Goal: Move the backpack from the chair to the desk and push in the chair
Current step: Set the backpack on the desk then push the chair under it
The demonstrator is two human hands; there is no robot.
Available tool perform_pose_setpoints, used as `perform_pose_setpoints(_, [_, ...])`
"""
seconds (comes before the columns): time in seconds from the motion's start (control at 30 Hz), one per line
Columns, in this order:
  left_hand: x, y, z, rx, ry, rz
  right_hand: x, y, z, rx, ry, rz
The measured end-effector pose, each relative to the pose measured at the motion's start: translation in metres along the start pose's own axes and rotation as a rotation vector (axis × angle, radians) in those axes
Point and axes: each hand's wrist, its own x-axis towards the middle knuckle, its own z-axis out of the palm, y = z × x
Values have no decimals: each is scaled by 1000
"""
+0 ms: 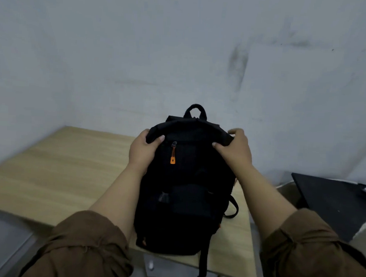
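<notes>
Each grip, left hand [142,150] and right hand [235,149], pinches a top corner of the soft black fabric backpack [186,185], which stands at the near edge of the pale wooden desk [55,169]. It looks light and floppy; the top loop handle [195,111] offers firmer hold.

I see a matt black cloth backpack [186,181] with an orange plastic-looking zip pull [173,158], a pale smooth wood-grain desk [55,165], brown cloth sleeves [83,247], and a scuffed matt wall [182,53].

No legible text or labels
</notes>
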Motion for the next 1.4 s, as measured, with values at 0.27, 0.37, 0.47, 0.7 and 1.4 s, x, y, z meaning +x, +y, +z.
perform_pose_setpoints(0.27, [76,-33,16,-57,-72,-171,32,70,63,301,-53,239])
perform_pose_setpoints(0.37, [102,-51,25,-133,-12,-243,67,72,79,254,-17,231])
perform_pose_setpoints(0.47, [119,-85,30,-63,-17,-297,103,81,97,222,-1,261])
perform_pose_setpoints(0.7, [149,-187,61,599,-179,-231,175,109,132,164,11,431])
perform_pose_setpoints(1.4, [213,-249,156,579,-444,-531,216,191,155,-77,-127,571])
